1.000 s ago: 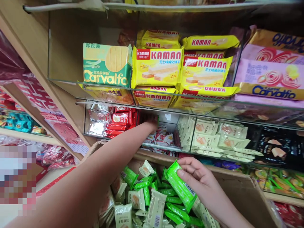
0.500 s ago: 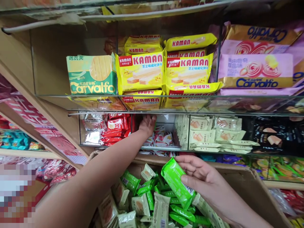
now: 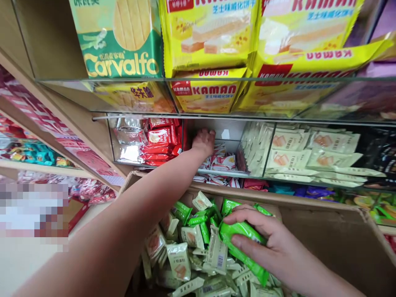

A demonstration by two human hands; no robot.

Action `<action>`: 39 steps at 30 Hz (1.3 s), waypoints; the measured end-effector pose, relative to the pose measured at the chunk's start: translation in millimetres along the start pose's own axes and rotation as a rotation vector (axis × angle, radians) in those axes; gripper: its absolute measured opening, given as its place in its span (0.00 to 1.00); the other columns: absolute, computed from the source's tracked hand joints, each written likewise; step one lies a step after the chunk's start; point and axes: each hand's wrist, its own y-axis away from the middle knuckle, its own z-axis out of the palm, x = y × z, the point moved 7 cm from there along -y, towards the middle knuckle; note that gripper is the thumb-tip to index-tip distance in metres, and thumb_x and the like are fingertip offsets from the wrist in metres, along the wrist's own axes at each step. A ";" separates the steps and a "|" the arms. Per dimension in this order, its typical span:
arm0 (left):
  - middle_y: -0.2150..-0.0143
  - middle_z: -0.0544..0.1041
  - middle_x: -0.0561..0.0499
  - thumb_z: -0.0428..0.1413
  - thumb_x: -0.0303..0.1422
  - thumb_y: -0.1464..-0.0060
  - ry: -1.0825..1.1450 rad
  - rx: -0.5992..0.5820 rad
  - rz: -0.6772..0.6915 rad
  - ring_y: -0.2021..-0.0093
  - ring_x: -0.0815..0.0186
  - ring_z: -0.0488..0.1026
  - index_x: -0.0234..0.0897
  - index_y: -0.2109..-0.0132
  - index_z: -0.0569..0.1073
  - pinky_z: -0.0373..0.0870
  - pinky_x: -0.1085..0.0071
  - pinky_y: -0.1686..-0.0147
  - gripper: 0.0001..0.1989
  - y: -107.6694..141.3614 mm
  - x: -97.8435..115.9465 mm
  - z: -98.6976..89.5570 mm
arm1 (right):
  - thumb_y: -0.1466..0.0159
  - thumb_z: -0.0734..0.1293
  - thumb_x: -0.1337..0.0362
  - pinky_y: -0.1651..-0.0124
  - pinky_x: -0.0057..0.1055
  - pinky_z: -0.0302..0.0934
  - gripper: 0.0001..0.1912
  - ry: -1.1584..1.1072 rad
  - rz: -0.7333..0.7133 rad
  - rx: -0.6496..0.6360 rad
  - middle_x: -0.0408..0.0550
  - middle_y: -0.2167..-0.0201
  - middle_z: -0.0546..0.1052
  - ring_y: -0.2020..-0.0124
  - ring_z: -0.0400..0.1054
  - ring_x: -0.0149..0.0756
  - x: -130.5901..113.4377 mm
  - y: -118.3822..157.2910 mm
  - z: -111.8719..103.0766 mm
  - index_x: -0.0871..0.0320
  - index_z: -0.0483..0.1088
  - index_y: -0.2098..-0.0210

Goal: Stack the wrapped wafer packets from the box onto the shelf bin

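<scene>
My left hand [image 3: 204,140] reaches into a shelf compartment beside small white-and-red packets [image 3: 223,161]. Its fingers look spread, and I see nothing held in them, though the fingertips are partly hidden. Lower down, my right hand [image 3: 262,231] grips a bright green snack packet [image 3: 244,247] between thumb and fingers. More green shows just behind those fingers; whether it is held too I cannot tell. Beneath lies an open cardboard box [image 3: 312,231] with green packets [image 3: 181,212] and cream-coloured packets [image 3: 177,260] heaped in it.
Red packets [image 3: 162,140] fill the compartment to the left, cream packets [image 3: 287,159] the one to the right. Above runs a glass-fronted shelf edge [image 3: 216,114] with yellow KAMAN wafer packs [image 3: 208,37] and a green Carvalfo pack [image 3: 120,45]. A slanted wooden panel [image 3: 71,123] stands at left.
The view has come closer and tilted down, so the shelves sit higher and larger. My right hand has closed further round the green packet, lower over the box. My left hand remains in the compartment.
</scene>
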 end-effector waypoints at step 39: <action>0.47 0.58 0.40 0.58 0.29 0.55 0.140 -0.051 -0.006 0.48 0.53 0.58 0.31 0.46 0.57 0.60 0.63 0.52 0.30 -1.5 4.3 2.7 | 0.44 0.64 0.65 0.45 0.48 0.50 0.29 -0.424 0.163 -0.284 0.48 0.48 0.65 0.47 0.59 0.42 17.2 6.9 28.1 0.44 0.57 0.45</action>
